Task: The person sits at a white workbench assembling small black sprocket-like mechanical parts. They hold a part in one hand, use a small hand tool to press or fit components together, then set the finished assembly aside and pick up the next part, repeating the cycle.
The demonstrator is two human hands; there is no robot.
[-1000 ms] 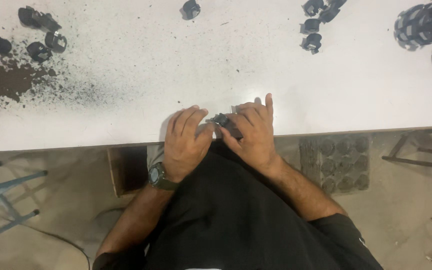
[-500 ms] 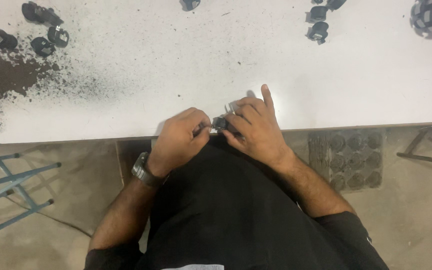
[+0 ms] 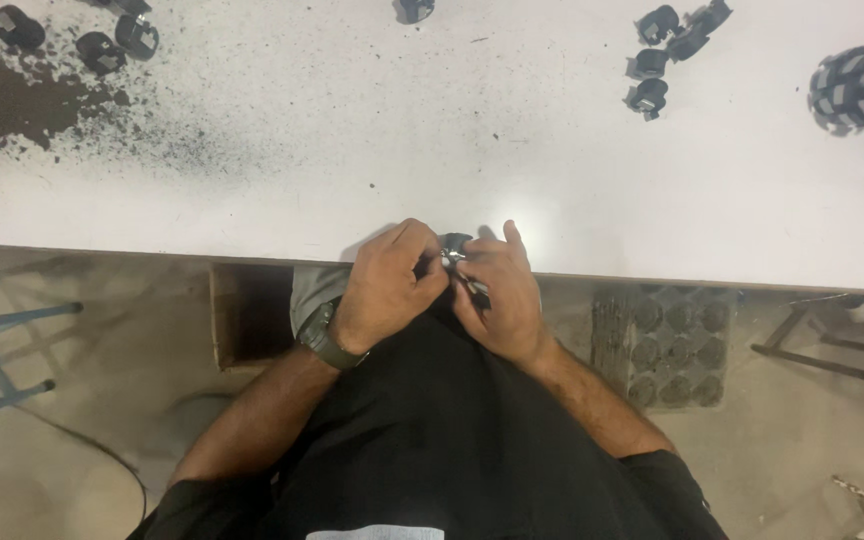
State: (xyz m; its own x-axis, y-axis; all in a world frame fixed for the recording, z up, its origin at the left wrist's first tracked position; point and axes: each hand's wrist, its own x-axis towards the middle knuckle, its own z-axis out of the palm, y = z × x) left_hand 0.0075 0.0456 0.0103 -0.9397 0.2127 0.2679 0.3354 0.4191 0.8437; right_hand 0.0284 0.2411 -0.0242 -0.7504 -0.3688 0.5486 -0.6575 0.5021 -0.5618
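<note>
Head view: your left hand (image 3: 387,285) and right hand (image 3: 500,290) both pinch one small black part (image 3: 455,250) at the worktop (image 3: 452,150) edge, lower centre. Loosen either grip and it could drop to the floor.

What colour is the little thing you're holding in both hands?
Black, with a small shiny metal bit, in the head view: the small part between the left hand and right hand.

Wide bare stretch of white table (image 3: 372,150) ahead of both hands. Obstacles only at far edge: black parts (image 3: 667,55) right, black parts (image 3: 102,45) and dark powder patch (image 3: 2,100) left.
</note>
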